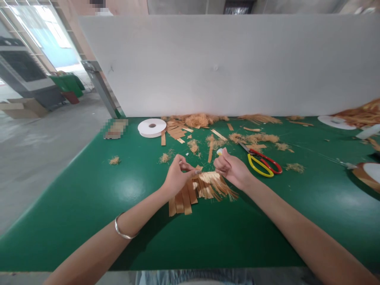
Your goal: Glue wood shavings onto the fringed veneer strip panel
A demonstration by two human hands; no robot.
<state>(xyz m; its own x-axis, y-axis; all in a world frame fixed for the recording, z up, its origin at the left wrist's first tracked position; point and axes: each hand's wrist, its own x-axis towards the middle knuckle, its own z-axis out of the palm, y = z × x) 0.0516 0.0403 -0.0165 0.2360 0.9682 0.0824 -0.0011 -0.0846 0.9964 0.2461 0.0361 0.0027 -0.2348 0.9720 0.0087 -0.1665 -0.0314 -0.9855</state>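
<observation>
My left hand (179,178) is closed in a pinch, thumb and finger on the top end of a tan strip. Below its fingers lies a row of flat tan strips (179,204), overlapping side by side. Their right part is a fringe (209,186) with frayed, threadlike ends. My right hand (230,168) is closed just above that fringe. Out of its fist pokes a small white and yellow end (220,152) of something, the rest hidden by the fingers. Scissors (261,162) with one red and one yellow handle lie right of this hand, blades partly apart.
The green table (142,241) carries loose tan fluff (202,120), cut strips (177,132) and a white tape roll (152,127) at the back. A white board (237,67) stands along its far edge. More rolls and a tan fibre bundle (366,114) lie right.
</observation>
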